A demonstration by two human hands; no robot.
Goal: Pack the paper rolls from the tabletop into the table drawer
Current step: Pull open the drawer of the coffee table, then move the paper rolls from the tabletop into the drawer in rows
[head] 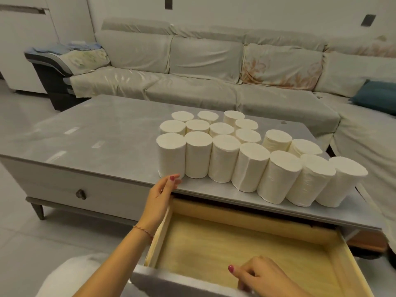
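Note:
Several white paper rolls [225, 155] stand upright in rows on the right half of the grey tabletop [102, 129]. Below them the right drawer [235, 251] is pulled out, its yellow wooden inside bare. My left hand [162, 194] reaches up to the table's front edge, fingers loosely extended, fingertips just below the nearest left roll [171, 155] and holding nothing. My right hand [261, 277] rests on the drawer's grey front panel, fingers curled over its top edge.
A second drawer with a round knob [81, 194] is closed at the table's left. A covered beige sofa [203, 67] runs behind the table and around the right, with a teal cushion [377, 95]. Pale floor tiles lie at the left.

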